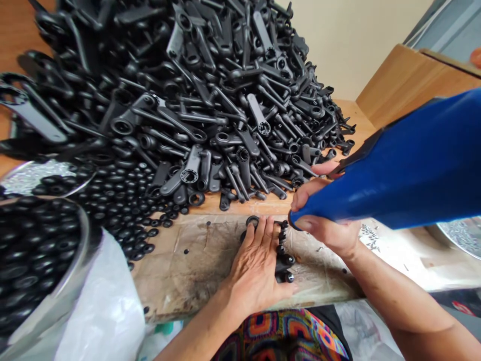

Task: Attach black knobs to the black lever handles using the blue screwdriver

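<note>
My left hand (253,271) lies palm down on a short row of black plastic crank handles (285,259), fingers stretched out and thumb spread along the near side. Their small knobbed ends stick out to the right between index finger and thumb; the rest is under the palm. One ring-shaped end (252,220) shows beyond the fingertips. My right hand (330,230) is closed around the narrow, dark-rimmed end of a long blue tapered tool (406,165), its exact kind unclear. The tool slants up to the right, close to the camera, and its tip is near the row.
A big heap of black crank handles (210,90) covers the back. Black round caps (116,200) spread at left beside a full bucket (84,235). Loose screws (370,234) lie right on the work board (210,255), near a metal bowl of screws (462,238). A cardboard box (409,82) stands back right.
</note>
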Available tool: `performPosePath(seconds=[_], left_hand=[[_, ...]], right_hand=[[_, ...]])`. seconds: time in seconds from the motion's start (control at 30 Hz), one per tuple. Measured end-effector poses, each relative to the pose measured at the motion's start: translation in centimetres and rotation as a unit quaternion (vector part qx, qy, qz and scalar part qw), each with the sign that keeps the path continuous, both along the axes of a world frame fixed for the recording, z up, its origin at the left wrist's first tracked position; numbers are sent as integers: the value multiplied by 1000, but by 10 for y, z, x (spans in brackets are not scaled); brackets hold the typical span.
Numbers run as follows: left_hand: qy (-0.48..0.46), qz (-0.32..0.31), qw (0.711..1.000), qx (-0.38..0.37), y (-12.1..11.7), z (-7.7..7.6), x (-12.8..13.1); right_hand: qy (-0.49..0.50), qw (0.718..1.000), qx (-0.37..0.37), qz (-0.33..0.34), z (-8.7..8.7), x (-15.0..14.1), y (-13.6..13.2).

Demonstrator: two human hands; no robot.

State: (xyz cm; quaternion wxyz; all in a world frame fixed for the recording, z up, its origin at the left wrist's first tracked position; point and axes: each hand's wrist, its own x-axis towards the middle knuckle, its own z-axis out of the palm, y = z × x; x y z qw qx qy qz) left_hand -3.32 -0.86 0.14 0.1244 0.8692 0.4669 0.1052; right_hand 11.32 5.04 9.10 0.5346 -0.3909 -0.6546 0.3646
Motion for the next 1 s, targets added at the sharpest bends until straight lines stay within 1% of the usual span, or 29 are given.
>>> performPosePath(seconds=[0.17, 0.27, 0.33, 0.4, 0.5, 0.6, 0.67, 0.8, 1.0], left_hand=[[-5, -4, 1000, 10, -1, 1, 1], [6, -4, 1000, 5, -1, 3, 1], [15, -1, 1000, 6, -2, 4, 1], [23, 0, 1000, 9, -2, 5, 1], [35, -3, 999, 0, -2, 6, 1], [38, -1, 999, -13, -1, 4, 1], [37, 1, 999, -17, -1, 4, 2], [35, 4, 999, -16, -1, 4, 2], [47, -4, 999, -23, 0, 7, 2]], right_hand=[[-5, 999, -18, 47, 3, -3, -4], [6, 998, -37, 45, 3, -1, -7], [47, 998, -40, 25, -1, 4, -8], [107, 994, -23, 2, -4, 12, -9], [165, 986, 10, 0, -1, 20, -11], [165, 986, 5, 27, 8, 21, -12], [158, 986, -12, 52, 11, 19, -14], [144, 985, -60, 76, 7, 19, -19], [130, 986, -69, 80, 6, 18, -24]])
